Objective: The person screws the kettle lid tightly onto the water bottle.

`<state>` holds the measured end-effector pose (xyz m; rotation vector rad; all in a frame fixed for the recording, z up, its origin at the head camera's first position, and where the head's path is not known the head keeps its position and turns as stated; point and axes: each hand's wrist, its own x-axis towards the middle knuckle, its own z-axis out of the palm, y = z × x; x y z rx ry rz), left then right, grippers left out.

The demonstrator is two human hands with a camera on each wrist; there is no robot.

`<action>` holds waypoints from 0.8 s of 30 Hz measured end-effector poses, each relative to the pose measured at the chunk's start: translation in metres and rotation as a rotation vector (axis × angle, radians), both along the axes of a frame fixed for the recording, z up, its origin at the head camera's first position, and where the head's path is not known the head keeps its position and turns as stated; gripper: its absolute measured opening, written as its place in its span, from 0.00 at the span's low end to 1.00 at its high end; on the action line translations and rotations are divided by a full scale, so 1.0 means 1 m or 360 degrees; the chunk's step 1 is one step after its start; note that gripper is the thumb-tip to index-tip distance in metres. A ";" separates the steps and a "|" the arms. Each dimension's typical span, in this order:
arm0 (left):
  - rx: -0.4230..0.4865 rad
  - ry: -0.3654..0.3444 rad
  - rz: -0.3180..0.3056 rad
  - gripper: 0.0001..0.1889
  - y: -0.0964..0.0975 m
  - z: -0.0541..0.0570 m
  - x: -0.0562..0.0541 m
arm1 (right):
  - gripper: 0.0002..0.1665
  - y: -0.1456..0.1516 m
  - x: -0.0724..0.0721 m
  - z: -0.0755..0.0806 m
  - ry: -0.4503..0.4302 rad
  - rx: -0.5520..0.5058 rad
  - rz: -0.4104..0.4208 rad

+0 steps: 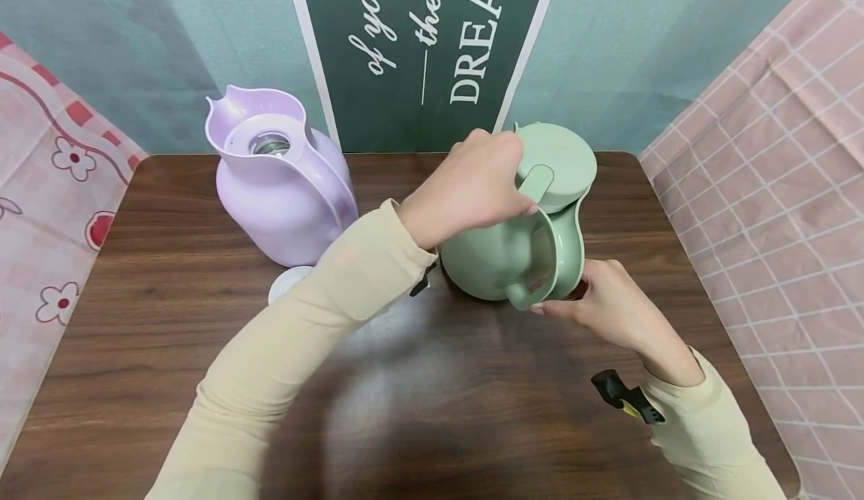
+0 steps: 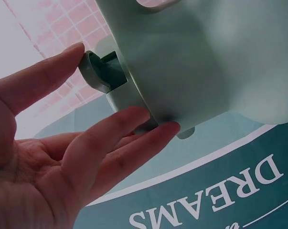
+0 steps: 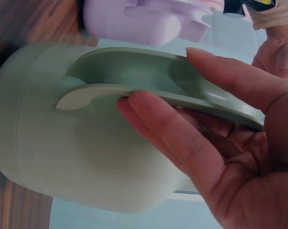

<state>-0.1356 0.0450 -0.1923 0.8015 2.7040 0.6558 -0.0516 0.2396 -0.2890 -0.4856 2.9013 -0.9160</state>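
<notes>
A pale green thermos jug (image 1: pixel 482 260) stands at the right of the wooden table, its handle (image 1: pixel 556 260) facing the near right. Its round green lid (image 1: pixel 560 159) sits on top. My left hand (image 1: pixel 472 178) holds the lid from the left; in the left wrist view the thumb touches the lid's raised lever (image 2: pixel 93 71) while the fingertips lie along the rim by the neck. Lower down, my right hand (image 1: pixel 617 309) holds the jug's handle, thumb on one side and fingers on the other, as the right wrist view shows.
Back left, a lilac thermos jug (image 1: pixel 290 200) stands with its mouth uncovered. A white round piece (image 1: pixel 286 282) lies in front of it, partly hidden by the left sleeve. Behind the table (image 1: pixel 439 425) hangs a green cloth with lettering; a pink checked cloth (image 1: pixel 796 208) borders the right side.
</notes>
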 end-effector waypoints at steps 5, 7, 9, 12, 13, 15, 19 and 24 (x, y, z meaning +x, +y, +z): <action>-0.0005 0.0012 -0.0032 0.11 -0.003 0.001 -0.003 | 0.13 0.000 0.000 0.000 0.0010 0.0013 -0.0004; 0.0020 0.0018 -0.0032 0.11 -0.005 0.001 -0.006 | 0.13 0.000 0.000 0.000 0.0013 0.0013 0.0001; 0.0051 0.0024 -0.0023 0.12 -0.007 0.000 -0.008 | 0.14 0.000 0.000 0.000 0.0012 0.0019 0.0005; 0.0092 0.0030 0.0003 0.15 -0.009 -0.001 -0.013 | 0.13 0.000 0.000 0.001 0.0002 0.0031 0.0002; 0.0098 0.0034 0.0014 0.14 -0.009 -0.001 -0.016 | 0.13 -0.001 0.000 0.001 0.0001 0.0037 -0.0001; 0.0108 0.0023 0.0041 0.13 -0.010 -0.002 -0.020 | 0.13 -0.001 0.000 0.001 -0.0002 0.0045 -0.0007; 0.0101 0.0012 0.0106 0.13 -0.010 -0.005 -0.031 | 0.14 -0.001 0.000 0.001 0.0027 0.0047 0.0003; 0.0138 -0.0002 0.0174 0.17 -0.009 -0.008 -0.040 | 0.14 -0.001 0.000 0.001 0.0032 0.0046 0.0002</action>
